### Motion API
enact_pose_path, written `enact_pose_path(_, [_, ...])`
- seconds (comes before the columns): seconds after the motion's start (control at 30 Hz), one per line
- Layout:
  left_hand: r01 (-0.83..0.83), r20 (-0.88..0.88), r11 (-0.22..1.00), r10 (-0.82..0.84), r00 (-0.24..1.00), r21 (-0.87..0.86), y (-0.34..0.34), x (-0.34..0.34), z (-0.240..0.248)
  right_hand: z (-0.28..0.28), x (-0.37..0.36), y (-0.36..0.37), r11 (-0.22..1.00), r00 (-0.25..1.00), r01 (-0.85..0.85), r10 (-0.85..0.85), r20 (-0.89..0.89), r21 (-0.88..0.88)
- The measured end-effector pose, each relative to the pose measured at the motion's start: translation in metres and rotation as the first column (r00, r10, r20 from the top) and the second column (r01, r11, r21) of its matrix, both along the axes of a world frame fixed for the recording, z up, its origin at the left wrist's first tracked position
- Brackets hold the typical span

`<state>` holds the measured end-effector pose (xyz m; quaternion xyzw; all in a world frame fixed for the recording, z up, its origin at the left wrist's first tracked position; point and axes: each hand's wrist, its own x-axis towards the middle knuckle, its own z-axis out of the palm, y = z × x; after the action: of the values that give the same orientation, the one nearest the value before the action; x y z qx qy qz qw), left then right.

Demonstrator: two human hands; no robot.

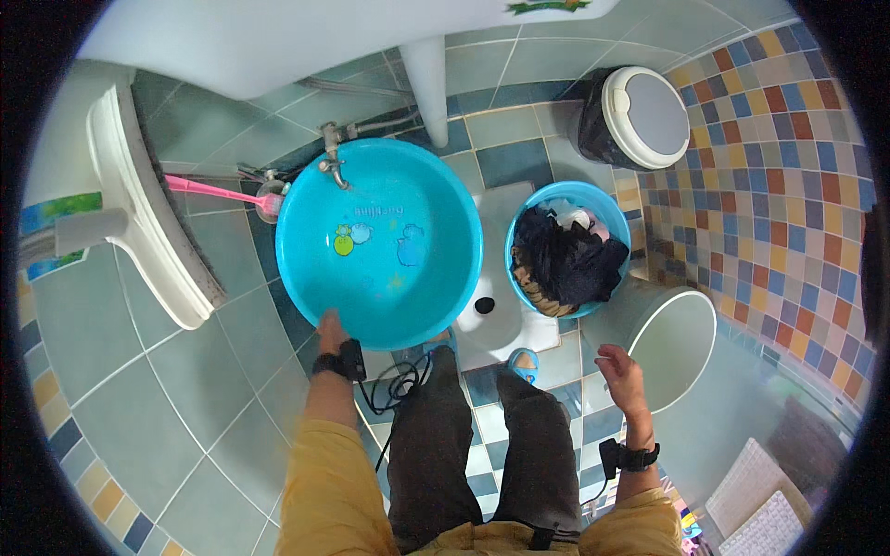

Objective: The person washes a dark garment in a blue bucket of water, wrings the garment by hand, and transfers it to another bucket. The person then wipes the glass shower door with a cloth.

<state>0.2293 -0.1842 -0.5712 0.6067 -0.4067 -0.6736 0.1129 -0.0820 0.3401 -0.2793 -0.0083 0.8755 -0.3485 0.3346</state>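
A large blue basin (408,296) with cartoon prints inside sits at left centre, below a metal tap (332,153). At its near-left rim is my left hand (331,332), closed on the edge; some of its fingers are hidden. My right hand (623,378) is empty, its fingers loosely bent and apart. It hovers beside the mouth of a tall, pale bin (677,343). Between the basin and the wall, a smaller blue bucket (519,208) holds a heap of dark clothes (565,255) with some pale and brown pieces.
A white squat toilet (496,324) lies in the floor between basin and bucket. Behind stands a lidded trash can (649,116). A pink-handled brush (222,192) leans near the tap, and a white pipe (425,93) comes down. Black cable (399,385) loops by my left leg.
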Motion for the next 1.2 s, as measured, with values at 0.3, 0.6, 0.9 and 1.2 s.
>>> enact_pose_path(0.3, [-0.223, 0.084, 0.893, 0.207, 0.975, 0.390, 0.090, 0.004, 0.066, 0.033, -0.003, 0.012, 0.986, 0.989, -0.150, 0.149, 0.012, 0.074])
enact_pose_path(0.6, [-0.097, -0.085, 0.995, 0.097, 0.992, 0.003, 0.085, -0.065, 0.252, 0.115, 0.007, 0.061, 0.991, 0.991, -0.134, 0.134, -0.019, 0.022])
enact_pose_path(0.9, [0.138, 0.137, 0.924, -0.095, 0.986, -0.356, 0.092, -0.145, 0.320, 0.139, 0.000, 0.126, 0.995, 0.995, -0.101, 0.101, -0.007, -0.003])
enact_pose_path(1.2, [0.207, 0.124, 0.883, -0.170, 0.978, -0.421, 0.130, -0.247, 0.323, 0.134, 0.008, 0.151, 0.997, 0.995, -0.072, 0.072, 0.066, 0.005])
